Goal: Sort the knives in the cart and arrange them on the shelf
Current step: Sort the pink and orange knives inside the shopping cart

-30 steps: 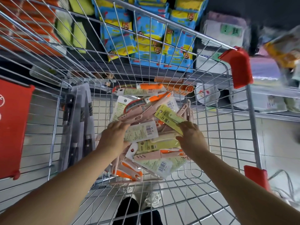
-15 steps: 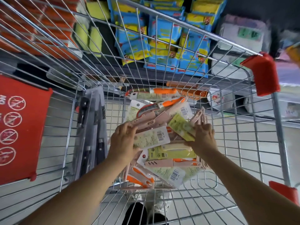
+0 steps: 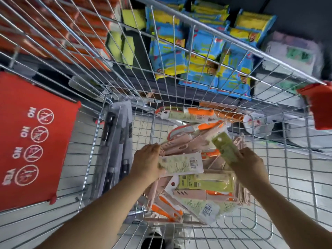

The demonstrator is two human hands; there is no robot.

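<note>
Both my arms reach into a wire shopping cart (image 3: 179, 72). On its floor lies a pile of packaged knives (image 3: 201, 187) with pink, orange and green handles on white cards. My left hand (image 3: 146, 163) grips a pale green-and-white carded pack (image 3: 180, 164) by its left end. A green knife pack (image 3: 224, 148), tilted up out of the pile, is held in my right hand (image 3: 248, 164). Several dark knives in clear grey packs (image 3: 115, 150) lean against the cart's left side.
A red child-seat flap (image 3: 34, 142) with warning icons hangs on the cart's left wall. Red corner bumpers (image 3: 318, 106) sit at the right. Beyond the cart, shelves hold blue-and-yellow packets (image 3: 201, 56), orange packs (image 3: 59, 29) and yellow-green sponges (image 3: 124, 47). Tiled floor shows below.
My right hand has raised the green pack off the pile and tilted it upright. The left hand keeps its hold on the white-carded pack. The camera has swung right and closer.
</note>
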